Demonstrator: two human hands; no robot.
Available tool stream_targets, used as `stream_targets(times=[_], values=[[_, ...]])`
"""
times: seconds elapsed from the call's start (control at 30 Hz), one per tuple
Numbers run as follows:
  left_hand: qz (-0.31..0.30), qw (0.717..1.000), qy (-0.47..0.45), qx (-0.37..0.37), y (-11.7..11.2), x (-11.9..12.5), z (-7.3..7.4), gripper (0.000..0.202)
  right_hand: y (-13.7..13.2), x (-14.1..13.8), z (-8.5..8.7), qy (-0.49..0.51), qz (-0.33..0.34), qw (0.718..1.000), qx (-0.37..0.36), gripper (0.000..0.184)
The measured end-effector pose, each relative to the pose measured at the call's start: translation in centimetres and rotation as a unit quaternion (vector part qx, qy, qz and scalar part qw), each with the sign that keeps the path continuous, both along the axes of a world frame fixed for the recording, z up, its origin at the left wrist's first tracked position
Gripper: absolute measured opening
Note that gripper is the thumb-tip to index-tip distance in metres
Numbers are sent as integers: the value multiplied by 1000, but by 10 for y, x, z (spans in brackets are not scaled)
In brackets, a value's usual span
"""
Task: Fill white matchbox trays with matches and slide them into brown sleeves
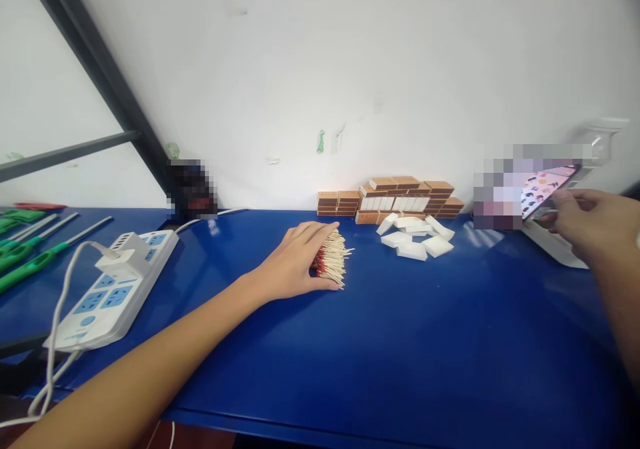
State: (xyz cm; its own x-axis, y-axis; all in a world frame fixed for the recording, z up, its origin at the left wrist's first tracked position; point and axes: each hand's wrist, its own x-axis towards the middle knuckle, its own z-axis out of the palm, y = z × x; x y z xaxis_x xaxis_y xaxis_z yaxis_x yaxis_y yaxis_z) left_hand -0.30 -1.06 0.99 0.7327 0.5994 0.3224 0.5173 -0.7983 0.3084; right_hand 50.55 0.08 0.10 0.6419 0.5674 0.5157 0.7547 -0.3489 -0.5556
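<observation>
My left hand lies on the blue table, its fingers and thumb curved round a heap of matches. Red match heads face the palm and the pale sticks point right. At the far right, my right hand has its fingers bent at the lower edge of a phone, whose lit screen shows small pictures. The phone leans at a slant, and part of it is blurred out. Just right of the matches lie several white matchbox trays, loosely piled. Stacked matchboxes with brown sides stand behind them.
A white power strip with a plugged-in charger and cables sits at the left. Beyond it lie several green-handled lighters. A dark metal frame slants across the upper left. The white wall borders the table's back.
</observation>
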Motion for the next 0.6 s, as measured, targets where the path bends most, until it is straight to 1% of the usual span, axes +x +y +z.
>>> stream_targets(times=[0.13,0.2,0.3,0.4,0.5,0.53,0.57,0.6], values=[[-1,1000,-2,0,1,0,0,105,-1,-10,4,117,-26,993,8,38],[-4,1000,-1,1,1,0,0,105,-2,-14,6,137,-35,990,7,38],[-4,1000,1,3,0,0,0,104,-3,-15,8,131,-49,990,-6,36],[-3,1000,4,8,-1,0,1,103,-1,-13,12,89,-92,992,-12,34],[-3,1000,3,7,-1,0,1,104,2,-22,19,-4,-156,987,25,39],[-3,1000,2,6,-1,0,1,104,2,-30,22,-50,-156,986,43,40],[-3,1000,1,5,-1,0,1,104,1,-41,24,-101,-141,983,62,41],[-4,1000,0,5,-1,0,1,104,0,-55,27,-145,-109,980,77,41]])
